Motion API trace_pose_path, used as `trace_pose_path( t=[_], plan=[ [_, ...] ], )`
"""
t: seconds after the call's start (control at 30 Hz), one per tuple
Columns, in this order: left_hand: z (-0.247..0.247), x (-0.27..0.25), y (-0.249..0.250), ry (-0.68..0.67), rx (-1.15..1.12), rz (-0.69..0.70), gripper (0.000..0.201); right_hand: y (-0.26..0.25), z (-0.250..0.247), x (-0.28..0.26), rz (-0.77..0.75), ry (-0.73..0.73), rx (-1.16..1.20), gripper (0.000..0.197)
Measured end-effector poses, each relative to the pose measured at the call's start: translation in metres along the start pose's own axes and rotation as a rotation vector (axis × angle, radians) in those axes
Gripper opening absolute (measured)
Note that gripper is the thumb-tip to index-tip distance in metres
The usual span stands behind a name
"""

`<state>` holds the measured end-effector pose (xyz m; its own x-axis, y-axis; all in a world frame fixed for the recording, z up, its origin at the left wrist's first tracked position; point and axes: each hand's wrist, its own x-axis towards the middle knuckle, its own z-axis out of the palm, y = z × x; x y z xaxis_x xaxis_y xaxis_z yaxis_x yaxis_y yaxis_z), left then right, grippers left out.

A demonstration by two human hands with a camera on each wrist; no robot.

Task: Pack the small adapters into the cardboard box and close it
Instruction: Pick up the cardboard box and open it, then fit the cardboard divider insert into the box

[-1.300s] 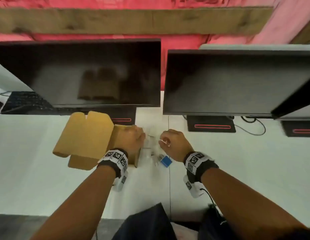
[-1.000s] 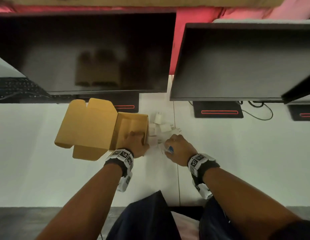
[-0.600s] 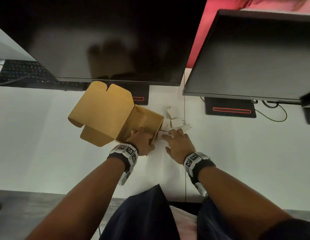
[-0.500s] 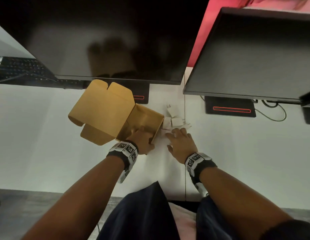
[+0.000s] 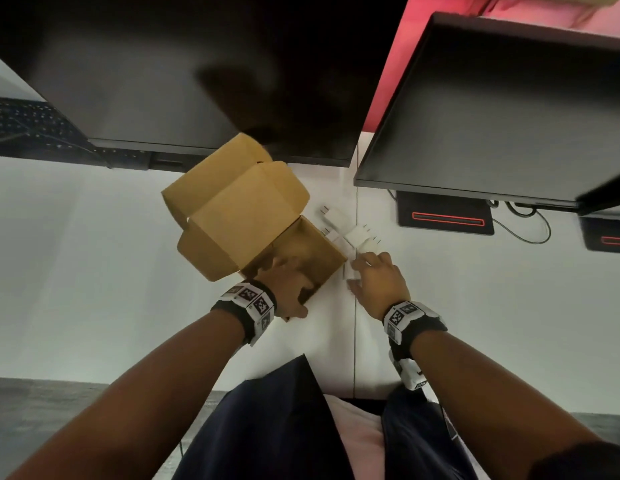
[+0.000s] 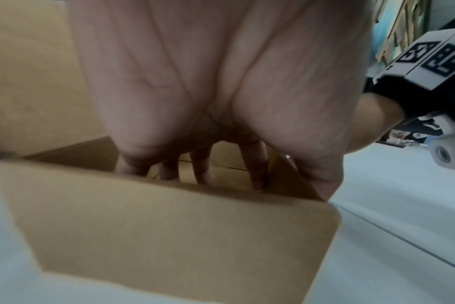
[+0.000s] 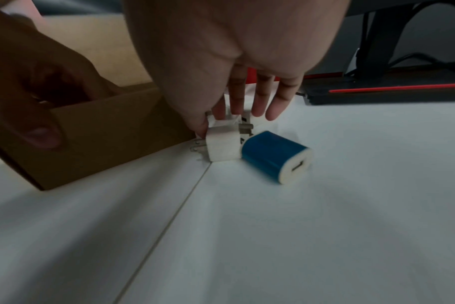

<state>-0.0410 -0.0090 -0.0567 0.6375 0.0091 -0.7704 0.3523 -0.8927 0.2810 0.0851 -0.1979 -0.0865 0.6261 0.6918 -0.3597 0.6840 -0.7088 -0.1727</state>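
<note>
The brown cardboard box (image 5: pixel 312 244) stands open on the white desk, its lid (image 5: pixel 232 209) raised to the left. My left hand (image 5: pixel 287 275) grips its near wall (image 6: pixel 169 226), fingers (image 6: pixel 203 174) inside and thumb (image 7: pixel 39 133) outside. Just right of the box, my right hand (image 5: pixel 362 268) reaches down and pinches a white adapter (image 7: pixel 222 146) between thumb and fingers (image 7: pixel 237 102). A blue adapter (image 7: pixel 270 154) lies against that one, hidden under the hand in the head view. Several more white adapters (image 5: pixel 362 237) lie beyond the hand.
Two dark monitors (image 5: pixel 197 71) (image 5: pixel 502 109) overhang the back of the desk, their bases (image 5: pixel 443 216) and a cable (image 5: pixel 530 233) behind the adapters. A keyboard (image 5: pixel 24 123) sits far left. A seam (image 5: pixel 355 334) runs down the white desk (image 5: pixel 93 271).
The box has turned and its lid has swung up. My right hand let the blue adapter down on the desk and moved onto a white one. The head view dipped lower.
</note>
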Motion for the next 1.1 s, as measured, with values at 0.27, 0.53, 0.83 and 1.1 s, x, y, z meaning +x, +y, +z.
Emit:
trace_pose_path(
  t=[0.27,0.53,0.83,1.1],
  plan=[
    [0.0,-0.016,-0.015,0.32,-0.363,0.024,0.062,0.009,-0.01,0.006,-0.017,-0.064,-0.002,0.049],
    [0.034,-0.042,-0.044,0.789,-0.681,-0.388,0.057,0.013,-0.013,0.011,0.057,-0.082,0.2,0.053],
    [0.047,-0.042,-0.066,0.387,-0.977,-0.456,0.052,-0.003,-0.042,0.007,0.062,0.326,0.628,0.042],
    [0.027,-0.029,-0.058,0.294,-0.949,-0.26,0.047,-0.044,-0.036,-0.005,-0.152,0.084,0.358,0.043]
  ],
)
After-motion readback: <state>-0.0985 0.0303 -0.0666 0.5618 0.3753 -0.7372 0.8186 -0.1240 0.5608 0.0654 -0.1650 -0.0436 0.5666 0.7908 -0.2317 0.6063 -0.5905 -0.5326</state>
